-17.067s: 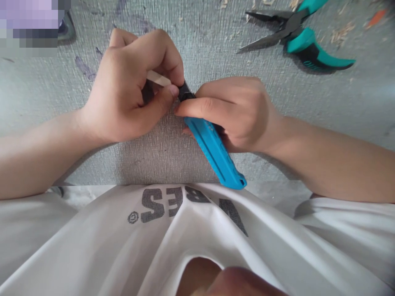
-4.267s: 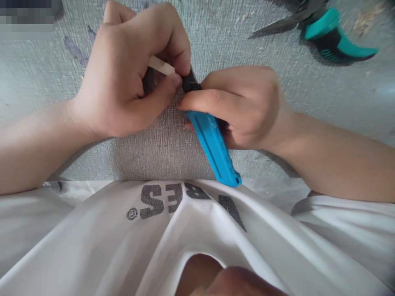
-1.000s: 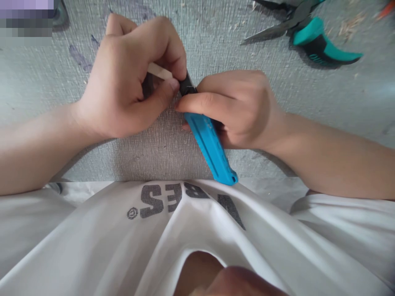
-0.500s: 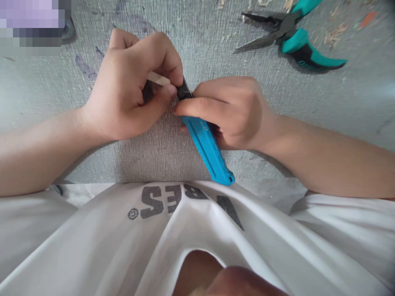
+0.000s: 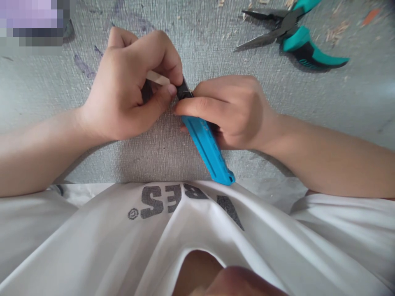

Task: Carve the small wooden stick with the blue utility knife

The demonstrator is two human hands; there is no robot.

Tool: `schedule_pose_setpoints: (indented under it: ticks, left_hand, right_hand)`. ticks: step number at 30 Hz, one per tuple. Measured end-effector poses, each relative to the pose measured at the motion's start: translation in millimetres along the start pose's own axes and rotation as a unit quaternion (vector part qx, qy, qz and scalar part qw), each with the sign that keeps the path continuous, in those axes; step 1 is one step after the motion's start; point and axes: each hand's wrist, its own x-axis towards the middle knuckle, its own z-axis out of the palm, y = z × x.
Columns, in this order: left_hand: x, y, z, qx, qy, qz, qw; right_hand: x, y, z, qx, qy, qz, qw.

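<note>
My right hand [image 5: 237,109] is closed around a blue utility knife [image 5: 208,148], whose handle slants down toward my shirt. The knife's black front part [image 5: 184,90] reaches up between my two hands. Pinched between the thumb and index finger of my left hand [image 5: 132,82] is a thin pale wooden stick [image 5: 157,78]. The stick's end meets the knife's front part, and the exact contact is hidden by my fingertips. Both hands are just above the grey table, almost touching each other.
Long-nose pliers [image 5: 286,31] with teal and black handles lie spread at the upper right. Wood shavings [image 5: 338,33] and a small orange piece [image 5: 371,17] are scattered near them on the textured grey table [image 5: 197,53]. A pixelated purple patch covers the upper left corner.
</note>
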Motion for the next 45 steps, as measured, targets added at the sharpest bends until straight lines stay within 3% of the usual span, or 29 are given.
schedule_pose_setpoints:
  ticks: [5,12,18,36,41,45]
  left_hand:
    - [0.7,2.0,-0.2,-0.003,-0.009,-0.012,1.0]
    - [1.7,3.2,-1.6,0.02,-0.001,0.001,1.0]
    - [3.0,5.4,-2.6,0.018,-0.001,0.009,1.0]
    - [3.3,4.0,-3.1,0.02,-0.001,0.018,1.0]
    - [1.1,3.6,-2.6,0.02,-0.002,0.01,1.0]
    - [0.0,2.7,-3.1,0.012,0.0,0.009,1.0]
  right_hand:
    - [-2.4,1.4,0.2,-0.008,0.08,-0.03,0.996]
    - [-0.4,-0.6,-1.1,-0.01,0.075,-0.03,0.997]
    - [0.3,0.0,-0.6,-0.026,0.107,-0.031,0.993]
    - [-1.0,0.5,1.5,0.002,0.074,-0.02,0.997]
    - [1.2,-0.9,2.6,-0.02,0.097,-0.022,0.995]
    - [1.9,-1.2,1.5,-0.02,0.072,-0.022,0.997]
